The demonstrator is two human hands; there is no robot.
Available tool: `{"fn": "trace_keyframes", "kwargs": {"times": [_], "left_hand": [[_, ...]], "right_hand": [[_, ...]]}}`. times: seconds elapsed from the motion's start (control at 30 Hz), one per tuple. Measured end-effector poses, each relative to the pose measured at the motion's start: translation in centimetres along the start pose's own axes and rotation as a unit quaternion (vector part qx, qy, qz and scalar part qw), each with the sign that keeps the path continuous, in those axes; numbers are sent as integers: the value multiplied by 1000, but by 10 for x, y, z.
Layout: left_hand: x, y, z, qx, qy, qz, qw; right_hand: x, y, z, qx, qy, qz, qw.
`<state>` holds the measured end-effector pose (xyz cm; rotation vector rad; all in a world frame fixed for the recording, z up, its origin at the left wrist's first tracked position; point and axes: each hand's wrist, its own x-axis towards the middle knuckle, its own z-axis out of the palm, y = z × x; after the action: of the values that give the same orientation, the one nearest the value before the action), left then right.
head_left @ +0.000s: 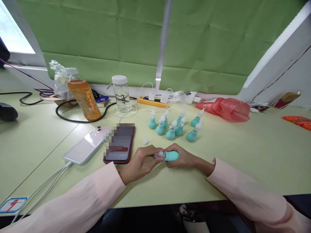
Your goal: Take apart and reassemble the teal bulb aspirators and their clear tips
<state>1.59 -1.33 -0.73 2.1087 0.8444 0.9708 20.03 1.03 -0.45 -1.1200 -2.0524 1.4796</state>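
Between my hands lies a nasal aspirator on its side, with a teal squeeze bulb (172, 156) and a clear plastic body (159, 154). My left hand (140, 162) is closed, thumb and fingers pinching the clear body. Wrapped round the teal bulb from the right is my right hand (185, 157), partly hidden behind it. A loose whitish clear nozzle tip (146, 141) rests on the table just beyond my left hand. Farther back, several similar aspirators (170, 133) stand in a loose group; some on the right, such as one aspirator (191, 136), lean over.
Left of my hands lie a red-cased phone (121, 142) and a pale phone (85, 145) with cables. Behind stand a tilted tea bottle (84, 97), a clear water bottle (122, 97) and a yellow power strip (152, 102). Red bubble wrap (223, 108) lies back right.
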Motion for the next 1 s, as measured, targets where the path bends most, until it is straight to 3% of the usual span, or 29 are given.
{"fn": "trace_keyframes", "kwargs": {"times": [0.2,0.33,0.43,0.53,0.6,0.67,0.73,0.8,0.9,1.0], "left_hand": [[-2,2,1,25,-7,35,999],[-2,4,-4,41,60,38,997],[2,-1,-8,189,109,43,975],[5,-12,-7,363,44,14,931],[7,-19,-6,415,-33,-8,909],[7,-23,-5,425,-72,-29,902],[6,-22,-6,405,-52,-37,912],[6,-18,-7,339,12,-34,940],[7,-8,-8,128,109,-50,985],[8,-1,-9,-93,167,-86,978]], "right_hand": [[-1,-3,-1,20,-28,35,999],[-1,-3,5,-9,10,-68,998],[1,2,7,-10,101,-126,987],[4,10,5,-1,180,-130,975],[5,14,4,-28,194,-135,971],[4,15,4,-76,192,-140,969],[4,15,5,-135,201,-141,960],[4,13,5,-200,231,-145,941],[5,13,4,-282,258,-142,913],[5,13,5,-326,249,-140,901]]}}
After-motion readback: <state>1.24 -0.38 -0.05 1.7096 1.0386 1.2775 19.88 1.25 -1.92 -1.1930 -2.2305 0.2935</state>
